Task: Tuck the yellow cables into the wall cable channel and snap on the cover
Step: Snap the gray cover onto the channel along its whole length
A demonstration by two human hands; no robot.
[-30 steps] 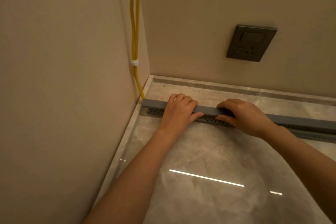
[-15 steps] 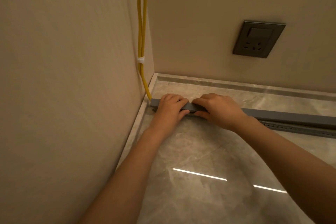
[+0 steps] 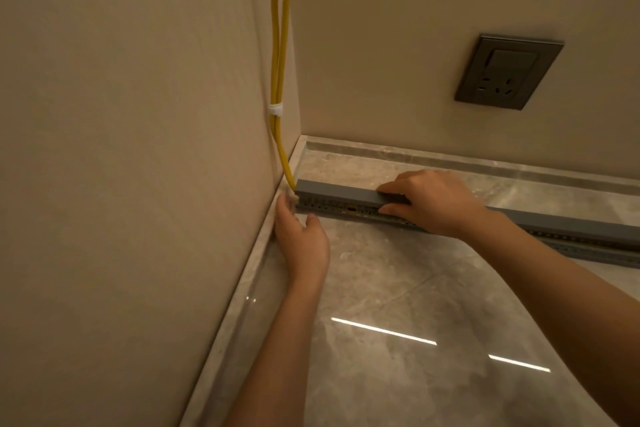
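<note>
Two yellow cables (image 3: 280, 45), tied by a white band (image 3: 276, 109), run down the corner of the left wall and enter the left end of a grey slotted cable channel (image 3: 341, 208) lying on the marble floor. A grey cover (image 3: 337, 191) sits on top of the channel. My right hand (image 3: 429, 201) grips the channel, fingers on the cover and thumb on the slotted side. My left hand (image 3: 299, 236) rests at the channel's left end beside the wall, fingertips touching where the cables enter.
A dark wall socket (image 3: 509, 71) is on the back wall at the right. A marble skirting (image 3: 450, 159) runs along both walls. The channel continues to the right edge (image 3: 595, 236). Glossy floor (image 3: 398, 340) lies in front.
My left hand has come off the cover and moved to the channel's left end by the wall. My right hand stays on the cover, which now shows bare at its left.
</note>
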